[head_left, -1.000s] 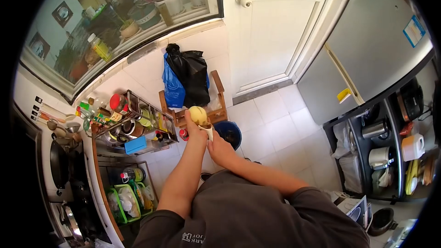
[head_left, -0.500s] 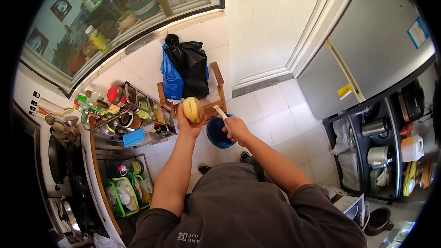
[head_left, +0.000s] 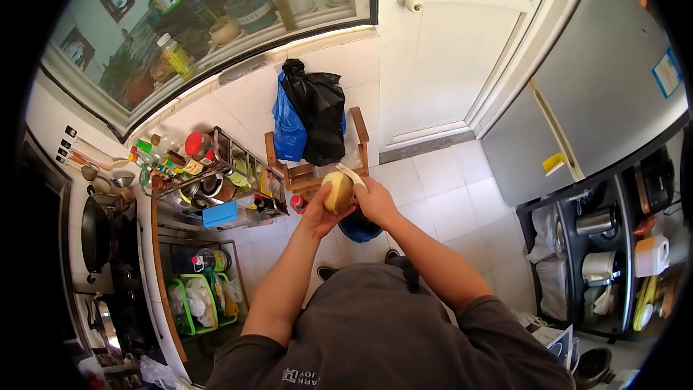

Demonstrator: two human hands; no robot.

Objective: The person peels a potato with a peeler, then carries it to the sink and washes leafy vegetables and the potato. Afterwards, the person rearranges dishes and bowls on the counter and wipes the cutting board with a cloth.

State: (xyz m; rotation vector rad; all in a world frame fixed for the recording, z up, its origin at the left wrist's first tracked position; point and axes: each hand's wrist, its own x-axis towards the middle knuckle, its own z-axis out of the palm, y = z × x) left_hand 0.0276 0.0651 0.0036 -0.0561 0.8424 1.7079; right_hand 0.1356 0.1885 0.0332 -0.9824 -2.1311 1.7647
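Note:
My left hand (head_left: 318, 216) is closed round a partly peeled potato (head_left: 337, 193), pale yellow with strips of brown skin left on its side. In my right hand (head_left: 376, 203) is a peeler with a whitish handle (head_left: 351, 174), its head close to the top of the potato. Whether the blade touches the skin I cannot tell. Below both hands, on the floor, stands a dark blue bin (head_left: 360, 229), partly hidden by them.
Black and blue plastic bags (head_left: 314, 115) hang over a wooden chair (head_left: 359, 128) ahead. To the left is a rack of jars and bottles (head_left: 216, 173); a grey fridge (head_left: 577, 94) and a shelf of pots (head_left: 599, 245) stand right. A red-capped bottle (head_left: 298, 204) is near the chair.
My hands have come together: the peeler has moved from apart over the bin to the top of the potato. The potato has shifted right and down. The whole view has shifted slightly.

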